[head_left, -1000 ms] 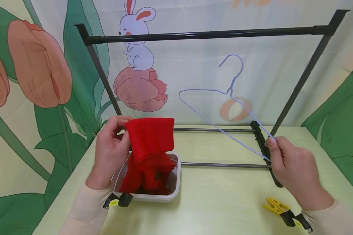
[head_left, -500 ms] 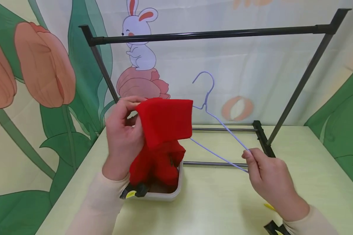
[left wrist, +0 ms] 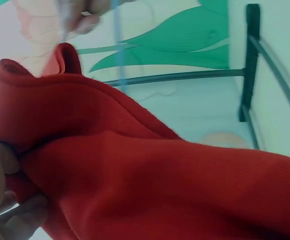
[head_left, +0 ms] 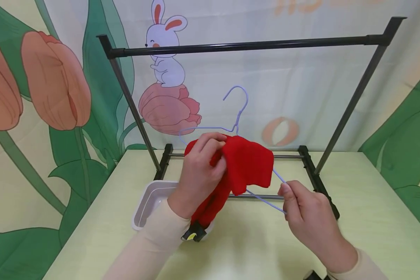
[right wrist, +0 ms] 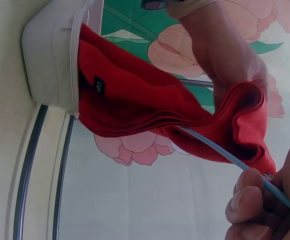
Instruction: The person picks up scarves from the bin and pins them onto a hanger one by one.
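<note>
My left hand (head_left: 200, 173) pinches a folded red scarf (head_left: 252, 161) near its upper edge. The scarf overlaps the middle of a thin lilac hanger (head_left: 237, 121), whose hook and left shoulder show above it. One corner of that hanger is gripped by my right hand (head_left: 311, 223), hook upward. Seen from the right wrist, the scarf (right wrist: 135, 100) hangs in layers, a small black label (right wrist: 99, 86) on its side, and its lower end reaches the white basin (right wrist: 55, 60). Fleece fills much of the left wrist view, with fingertips (left wrist: 30, 215) at its lower left.
Behind the hands stands a black rack, its top bar (head_left: 238, 47) running across and its base (head_left: 318, 184) resting on the pale table (head_left: 252, 249). A printed curtain (head_left: 203, 77) with tulips and a rabbit hangs at the back.
My left hand has carried the scarf up and right from over the basin until it overlaps the hanger. My right hand has brought the hanger left, toward the scarf.
</note>
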Action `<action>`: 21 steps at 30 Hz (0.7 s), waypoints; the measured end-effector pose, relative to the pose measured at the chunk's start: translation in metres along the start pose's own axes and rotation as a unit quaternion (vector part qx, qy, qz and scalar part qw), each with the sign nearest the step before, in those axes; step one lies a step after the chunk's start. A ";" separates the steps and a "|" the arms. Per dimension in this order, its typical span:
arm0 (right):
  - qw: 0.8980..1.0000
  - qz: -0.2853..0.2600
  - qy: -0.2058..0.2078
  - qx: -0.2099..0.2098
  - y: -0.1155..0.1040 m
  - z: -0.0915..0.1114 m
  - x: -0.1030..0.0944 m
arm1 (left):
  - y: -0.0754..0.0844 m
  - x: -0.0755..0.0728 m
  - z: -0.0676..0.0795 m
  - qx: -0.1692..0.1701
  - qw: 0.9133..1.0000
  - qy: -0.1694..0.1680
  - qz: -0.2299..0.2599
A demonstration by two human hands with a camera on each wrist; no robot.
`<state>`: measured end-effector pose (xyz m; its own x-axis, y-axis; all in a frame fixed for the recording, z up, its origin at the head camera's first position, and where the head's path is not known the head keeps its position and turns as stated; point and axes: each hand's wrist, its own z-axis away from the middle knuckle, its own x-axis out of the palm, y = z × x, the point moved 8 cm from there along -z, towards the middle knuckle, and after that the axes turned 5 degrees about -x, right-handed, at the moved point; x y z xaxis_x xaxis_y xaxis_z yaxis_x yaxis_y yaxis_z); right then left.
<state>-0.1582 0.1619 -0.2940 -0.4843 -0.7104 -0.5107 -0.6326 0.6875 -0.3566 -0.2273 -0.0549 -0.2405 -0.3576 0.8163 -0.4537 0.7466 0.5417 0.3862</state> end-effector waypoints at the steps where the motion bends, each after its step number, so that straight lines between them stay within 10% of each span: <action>1: 1.000 -0.004 0.001 0.004 0.000 0.000 0.000 | 0.000 0.005 0.002 0.000 1.000 -0.012 -0.010; 7: 1.000 -0.003 0.009 -0.001 -0.001 0.002 -0.002 | -0.001 0.040 0.013 -0.004 0.991 -0.127 -0.050; 13: 0.999 0.011 0.018 -0.043 -0.004 0.004 -0.002 | -0.016 0.070 0.029 -0.062 0.945 -0.316 -0.056; 18: 0.996 0.036 0.025 -0.077 -0.003 0.009 0.000 | -0.034 0.038 0.022 -0.073 0.968 -0.239 -0.035; 21: 0.995 0.038 0.038 -0.088 -0.001 0.011 -0.001 | -0.068 0.011 0.020 -0.163 0.967 -0.187 -0.060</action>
<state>-0.1501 0.1637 -0.3015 -0.5755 -0.6706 -0.4680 -0.6851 0.7079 -0.1720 -0.2710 -0.0870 -0.2878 -0.1571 0.6471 -0.7461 0.4745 0.7120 0.5176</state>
